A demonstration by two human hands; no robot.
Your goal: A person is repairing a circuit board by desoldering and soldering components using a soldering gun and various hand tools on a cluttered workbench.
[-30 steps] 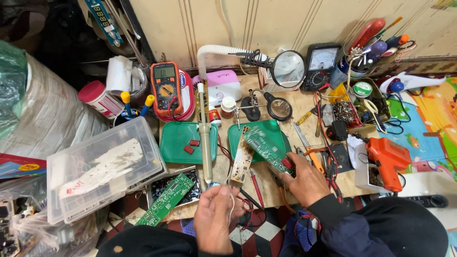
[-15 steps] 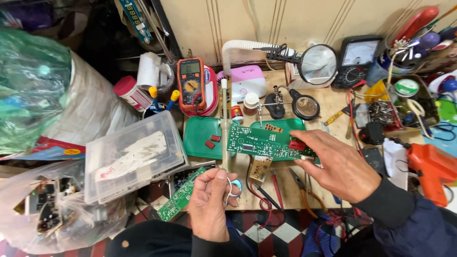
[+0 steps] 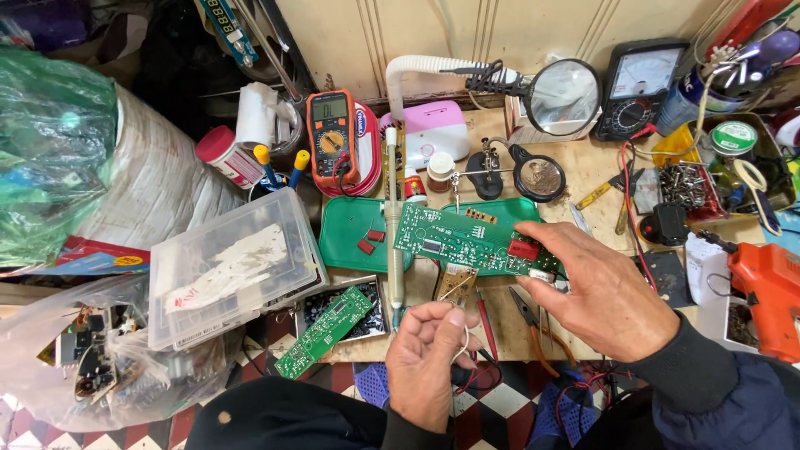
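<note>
My right hand (image 3: 602,293) grips the right end of a long green circuit board (image 3: 457,238) and holds it level above the green trays (image 3: 350,237). My left hand (image 3: 427,358) is lower, near the bench's front edge, with thumb and fingers pinched on a thin pale wire (image 3: 463,343). A soldering iron (image 3: 392,242) with a cream handle lies lengthwise on the bench, its lower end just above my left hand. A small brown board (image 3: 455,283) sits under the green board's near edge.
An orange multimeter (image 3: 333,137), magnifier on a stand (image 3: 565,98), analogue meter (image 3: 640,87) and orange glue gun (image 3: 771,292) crowd the bench. A clear plastic box (image 3: 233,267) and a second green board (image 3: 325,329) lie left. Pliers (image 3: 533,325) lie by the front edge.
My right hand has lifted the long green board and turned it from slanting to level across the trays. The view has shifted left. My left hand stays pinched near the bench edge.
</note>
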